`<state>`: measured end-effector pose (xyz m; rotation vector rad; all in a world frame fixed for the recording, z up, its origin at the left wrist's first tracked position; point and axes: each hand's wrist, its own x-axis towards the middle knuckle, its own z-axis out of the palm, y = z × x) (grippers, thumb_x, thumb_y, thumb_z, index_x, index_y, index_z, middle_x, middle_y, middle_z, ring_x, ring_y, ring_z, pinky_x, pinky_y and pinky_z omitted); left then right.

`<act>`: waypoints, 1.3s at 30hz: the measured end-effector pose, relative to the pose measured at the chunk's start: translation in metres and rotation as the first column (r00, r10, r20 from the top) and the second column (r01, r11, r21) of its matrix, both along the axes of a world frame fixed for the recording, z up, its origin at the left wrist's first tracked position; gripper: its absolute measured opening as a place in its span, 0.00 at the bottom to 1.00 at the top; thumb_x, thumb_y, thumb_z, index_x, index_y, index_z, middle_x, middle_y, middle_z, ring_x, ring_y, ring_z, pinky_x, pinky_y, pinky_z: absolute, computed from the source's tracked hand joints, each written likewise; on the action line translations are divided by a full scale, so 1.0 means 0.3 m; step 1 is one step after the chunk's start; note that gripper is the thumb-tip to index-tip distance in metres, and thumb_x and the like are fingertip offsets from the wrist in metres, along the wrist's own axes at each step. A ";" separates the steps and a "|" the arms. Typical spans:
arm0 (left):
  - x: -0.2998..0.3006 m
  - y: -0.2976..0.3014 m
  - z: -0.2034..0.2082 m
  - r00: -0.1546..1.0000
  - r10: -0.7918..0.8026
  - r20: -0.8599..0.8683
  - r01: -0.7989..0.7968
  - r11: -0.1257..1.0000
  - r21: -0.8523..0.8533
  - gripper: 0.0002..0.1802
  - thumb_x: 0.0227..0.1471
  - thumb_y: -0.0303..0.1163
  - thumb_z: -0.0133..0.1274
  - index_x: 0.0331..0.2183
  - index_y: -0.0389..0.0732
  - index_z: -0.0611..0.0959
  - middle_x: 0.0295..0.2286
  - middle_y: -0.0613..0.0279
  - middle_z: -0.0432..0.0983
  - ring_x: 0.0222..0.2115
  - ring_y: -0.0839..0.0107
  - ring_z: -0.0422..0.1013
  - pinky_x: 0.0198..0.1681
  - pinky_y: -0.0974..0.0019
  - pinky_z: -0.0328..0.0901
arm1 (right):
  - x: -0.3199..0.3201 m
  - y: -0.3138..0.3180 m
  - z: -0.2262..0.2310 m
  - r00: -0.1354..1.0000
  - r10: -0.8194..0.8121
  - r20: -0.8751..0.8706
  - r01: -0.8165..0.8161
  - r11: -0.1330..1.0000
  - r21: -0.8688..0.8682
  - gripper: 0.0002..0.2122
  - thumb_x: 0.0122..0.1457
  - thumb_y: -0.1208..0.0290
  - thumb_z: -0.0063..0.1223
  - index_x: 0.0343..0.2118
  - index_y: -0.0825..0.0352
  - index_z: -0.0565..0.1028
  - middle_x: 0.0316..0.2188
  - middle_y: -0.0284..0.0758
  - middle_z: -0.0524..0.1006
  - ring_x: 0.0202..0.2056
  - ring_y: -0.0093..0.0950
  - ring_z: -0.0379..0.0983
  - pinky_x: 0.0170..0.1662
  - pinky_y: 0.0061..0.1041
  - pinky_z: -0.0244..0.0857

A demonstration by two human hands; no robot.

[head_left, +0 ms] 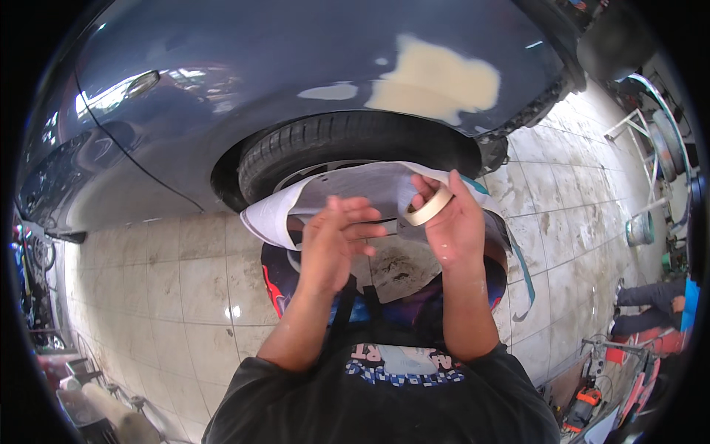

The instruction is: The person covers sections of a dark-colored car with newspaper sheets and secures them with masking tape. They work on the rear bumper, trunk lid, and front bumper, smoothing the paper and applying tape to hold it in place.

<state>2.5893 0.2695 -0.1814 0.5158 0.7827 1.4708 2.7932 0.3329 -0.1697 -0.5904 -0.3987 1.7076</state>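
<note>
A cream roll of masking tape (432,210) is in my right hand (457,235), with the fingers hooked through and around the ring. My left hand (331,240) is held to its left, fingers stretched apart and nothing visible in them. Behind both hands, a whitish sheet (269,219) drapes in a curve between my lap and the wheel; whether it is paper, plastic or cloth I cannot tell. Beyond it, the black tire (318,144) sits in the arch of a dark blue car fender (251,74). A beige filler patch (440,80) marks the fender above the tire.
Stained light tiles (151,288) make up the floor. On the right stand a white metal frame (629,124) and a partly seen person in dark trousers (647,300). An orange tool (584,408) lies at lower right. Assorted gear (81,403) lines the left rim.
</note>
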 end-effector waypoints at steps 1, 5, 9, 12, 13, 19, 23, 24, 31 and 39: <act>0.001 0.009 -0.013 1.000 0.023 0.014 -0.022 0.999 -0.041 0.29 0.68 0.54 0.44 0.43 0.35 0.79 0.32 0.55 0.82 0.31 0.62 0.81 0.27 0.64 0.74 | 0.005 -0.002 0.002 1.000 0.003 0.025 -0.003 1.000 0.011 0.13 0.69 0.63 0.53 0.45 0.70 0.74 0.43 0.43 0.78 0.48 0.38 0.78 0.46 0.35 0.72; -0.112 0.064 -0.016 0.963 0.239 0.124 -0.236 0.971 -0.037 0.26 0.67 0.50 0.48 0.40 0.32 0.79 0.34 0.52 0.82 0.34 0.60 0.81 0.28 0.65 0.74 | 0.026 0.004 0.005 0.998 -0.010 0.066 0.007 0.999 0.038 0.13 0.68 0.61 0.54 0.43 0.69 0.76 0.40 0.40 0.80 0.46 0.36 0.79 0.46 0.35 0.72; -0.125 0.136 -0.006 0.926 0.376 -0.020 -0.377 0.926 -0.013 0.22 0.66 0.45 0.52 0.38 0.31 0.79 0.36 0.49 0.82 0.38 0.56 0.82 0.30 0.64 0.75 | 0.034 0.042 0.010 0.993 -0.101 0.053 0.099 0.994 0.041 0.16 0.69 0.56 0.53 0.40 0.67 0.75 0.38 0.38 0.79 0.43 0.35 0.79 0.45 0.35 0.72; -0.122 0.187 0.029 0.926 0.377 -0.024 -0.376 0.926 0.043 0.21 0.66 0.44 0.52 0.35 0.33 0.80 0.38 0.45 0.83 0.42 0.53 0.81 0.34 0.62 0.76 | 0.040 0.068 0.019 0.984 -0.172 0.042 0.171 0.985 0.030 0.18 0.68 0.52 0.53 0.39 0.66 0.74 0.37 0.36 0.77 0.42 0.35 0.78 0.45 0.36 0.72; -0.125 0.201 0.041 0.930 0.367 -0.007 -0.366 0.929 0.057 0.21 0.66 0.44 0.52 0.34 0.33 0.80 0.38 0.45 0.83 0.42 0.53 0.81 0.35 0.61 0.76 | 0.043 0.073 0.021 0.986 -0.166 0.020 0.165 0.985 0.045 0.17 0.69 0.54 0.53 0.39 0.67 0.73 0.37 0.37 0.77 0.42 0.37 0.78 0.45 0.37 0.72; -0.140 0.253 0.064 0.944 0.330 0.006 -0.329 0.938 0.110 0.21 0.66 0.44 0.52 0.33 0.32 0.80 0.39 0.43 0.82 0.43 0.52 0.81 0.40 0.60 0.77 | 0.044 0.122 0.016 0.979 -0.177 0.098 0.183 0.982 -0.050 0.11 0.68 0.64 0.50 0.39 0.70 0.73 0.38 0.39 0.77 0.44 0.40 0.78 0.45 0.39 0.72; -0.143 0.267 0.064 0.953 0.303 0.010 -0.300 0.938 0.175 0.21 0.66 0.43 0.52 0.36 0.30 0.81 0.40 0.43 0.82 0.45 0.52 0.80 0.43 0.60 0.77 | 0.036 0.169 0.015 0.983 -0.174 0.052 0.179 0.978 -0.104 0.09 0.68 0.70 0.45 0.42 0.73 0.70 0.41 0.43 0.74 0.47 0.44 0.77 0.48 0.44 0.72; -0.142 0.271 0.064 0.952 0.306 0.019 -0.304 0.932 0.197 0.22 0.67 0.43 0.51 0.37 0.29 0.80 0.41 0.42 0.81 0.46 0.52 0.80 0.44 0.60 0.76 | 0.029 0.177 0.015 0.982 -0.181 0.048 0.186 0.977 -0.104 0.10 0.68 0.70 0.44 0.43 0.73 0.69 0.42 0.44 0.74 0.47 0.44 0.77 0.49 0.44 0.72; -0.149 0.304 0.041 0.933 0.361 -0.007 -0.338 0.881 0.331 0.25 0.68 0.46 0.48 0.39 0.28 0.79 0.43 0.40 0.79 0.48 0.50 0.78 0.49 0.59 0.76 | -0.013 0.221 0.026 0.983 -0.184 -0.002 0.182 0.978 -0.104 0.12 0.71 0.72 0.38 0.47 0.79 0.63 0.46 0.52 0.70 0.51 0.51 0.73 0.55 0.52 0.71; -0.140 0.352 0.001 0.923 0.371 0.105 -0.381 0.834 0.399 0.25 0.69 0.48 0.45 0.35 0.31 0.76 0.41 0.40 0.79 0.47 0.49 0.78 0.51 0.57 0.77 | -0.034 0.252 0.066 0.985 -0.139 -0.098 0.134 0.989 -0.055 0.16 0.74 0.71 0.28 0.55 0.81 0.57 0.53 0.58 0.66 0.57 0.58 0.68 0.62 0.60 0.65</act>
